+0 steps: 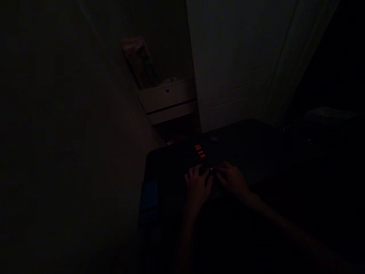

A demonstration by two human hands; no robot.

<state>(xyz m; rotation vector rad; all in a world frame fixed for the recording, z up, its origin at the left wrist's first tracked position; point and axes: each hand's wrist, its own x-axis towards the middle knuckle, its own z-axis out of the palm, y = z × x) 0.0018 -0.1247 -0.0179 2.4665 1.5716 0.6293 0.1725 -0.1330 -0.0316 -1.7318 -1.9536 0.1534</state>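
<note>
The scene is very dark. On the dark tabletop [173, 171], my left hand [197, 183] rests palm down with its fingers spread apart. Close to its index finger and thumb glows a small orange piece [211, 168]. My right hand [231, 179] comes in from the right, fingers curled together in a pinch, and the fingertips meet that piece. Whether the left fingertips also touch it is too dark to tell. Just beyond the hands, several short orange-red bars [200, 152] lie in a slanting row. Their exact kind does not show.
A blue flat item [149, 199] lies at the table's left edge. A small purple block [213, 139] sits near the far edge. Behind stand a drawer unit [171, 101] with a bag [139, 61] on top and a pale panelled door [236, 64]. A wall borders the left.
</note>
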